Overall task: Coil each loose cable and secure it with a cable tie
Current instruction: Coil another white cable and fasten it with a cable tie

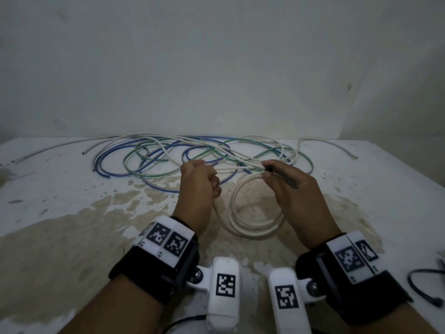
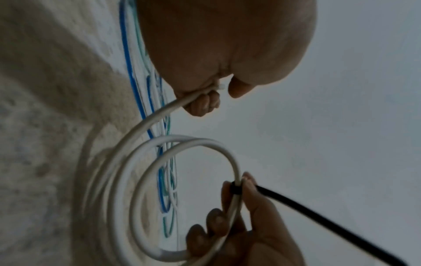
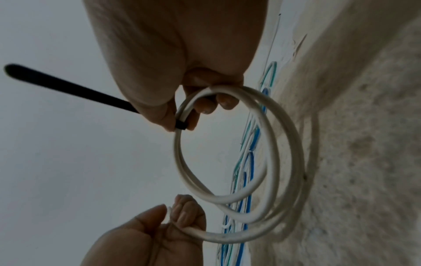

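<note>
White cable (image 1: 255,227) — coiled above the table (image 1: 72,213), black cable tie (image 2: 235,189) looped round it in the pinching right hand (image 1: 296,191), free end curled in the left hand (image 1: 199,182) — tie seemingly uncinched; blue and green cables (image 1: 149,157) loose behind, uncoiled.

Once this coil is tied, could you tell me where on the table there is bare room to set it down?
The near-left table, between the left hand and the near edge, shows bare. The right side, between the right hand and the black ties, is free too. The far middle is crowded with loose cables; white coil.
</note>
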{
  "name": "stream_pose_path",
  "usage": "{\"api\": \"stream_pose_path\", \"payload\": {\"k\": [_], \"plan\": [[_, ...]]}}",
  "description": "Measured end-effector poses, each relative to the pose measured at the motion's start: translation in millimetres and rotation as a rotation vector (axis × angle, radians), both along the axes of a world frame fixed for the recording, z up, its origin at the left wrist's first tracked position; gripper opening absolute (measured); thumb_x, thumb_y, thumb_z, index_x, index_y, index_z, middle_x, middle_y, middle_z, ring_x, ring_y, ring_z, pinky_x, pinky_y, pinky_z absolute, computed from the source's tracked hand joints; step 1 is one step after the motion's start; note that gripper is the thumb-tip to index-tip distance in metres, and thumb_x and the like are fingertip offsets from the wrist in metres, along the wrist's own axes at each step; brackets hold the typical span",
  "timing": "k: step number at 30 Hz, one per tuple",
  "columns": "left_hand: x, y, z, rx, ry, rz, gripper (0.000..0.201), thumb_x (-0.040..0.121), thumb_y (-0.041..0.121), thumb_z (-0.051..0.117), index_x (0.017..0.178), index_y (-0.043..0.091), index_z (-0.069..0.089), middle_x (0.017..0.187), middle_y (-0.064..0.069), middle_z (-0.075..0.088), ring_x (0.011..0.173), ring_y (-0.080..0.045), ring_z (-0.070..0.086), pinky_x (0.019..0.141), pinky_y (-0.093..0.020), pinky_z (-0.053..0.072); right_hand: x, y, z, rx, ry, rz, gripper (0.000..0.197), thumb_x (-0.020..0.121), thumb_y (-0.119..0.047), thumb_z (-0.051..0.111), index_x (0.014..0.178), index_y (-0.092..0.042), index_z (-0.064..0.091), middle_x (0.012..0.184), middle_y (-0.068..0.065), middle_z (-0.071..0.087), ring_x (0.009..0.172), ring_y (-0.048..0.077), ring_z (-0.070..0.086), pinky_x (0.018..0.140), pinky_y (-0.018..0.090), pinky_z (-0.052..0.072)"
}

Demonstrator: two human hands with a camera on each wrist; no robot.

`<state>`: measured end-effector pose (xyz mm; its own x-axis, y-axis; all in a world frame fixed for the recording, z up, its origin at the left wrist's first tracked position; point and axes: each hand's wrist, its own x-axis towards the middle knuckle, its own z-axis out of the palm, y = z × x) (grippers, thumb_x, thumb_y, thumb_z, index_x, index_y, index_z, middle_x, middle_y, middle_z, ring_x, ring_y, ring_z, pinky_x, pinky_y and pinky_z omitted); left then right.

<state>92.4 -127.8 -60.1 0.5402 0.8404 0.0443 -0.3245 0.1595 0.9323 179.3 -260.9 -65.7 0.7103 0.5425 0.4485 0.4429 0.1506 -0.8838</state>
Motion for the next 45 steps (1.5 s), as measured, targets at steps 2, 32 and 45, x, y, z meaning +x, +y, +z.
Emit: {"api": "stream_pose_path", "payload": {"k": [2,32,45], "plan": [[-1.2,0.9,0.1,0.023,0.011,-0.046,0.025,0.09,-0.012,0.031,0.084,0.008,0.045,0.072,-0.005,0.045,0.053,-0.011,0.036,0.045,-0.02,0.03,1.8,-0.5,1.0,0.01,0.045,-0.032,0.014,0.089,-0.014,0.062,0.098,-0.025,0.067,0.09,-0.011,0.068,0.076,-0.004,0.06,0.07,0.013,0.044],[-18.8,3.1,0.8,-0.054,0.066,-0.631,0.033,0.083,-0.013,0.035,0.069,0.002,0.061,0.066,-0.01,0.062,0.058,-0.015,0.053,0.054,-0.019,0.046,-2.8,1.1,3.5,0.033,0.139,0.11,0.019,0.09,-0.017,0.061,0.085,-0.031,0.073,0.059,-0.012,0.056,0.059,0.022,0.035,0.056,0.034,0.033],[-13.7,-6.1,-4.6,0.193,0.022,-0.524,0.03,0.071,-0.001,0.068,0.094,0.014,0.057,0.082,0.002,0.061,0.061,-0.005,0.053,0.055,-0.017,0.041,0.0,2.4,-1.5,-0.108,0.018,0.11,0.019,0.092,-0.01,0.057,0.101,-0.024,0.067,0.055,-0.028,0.057,0.057,-0.01,0.053,0.055,0.008,0.038]]}}
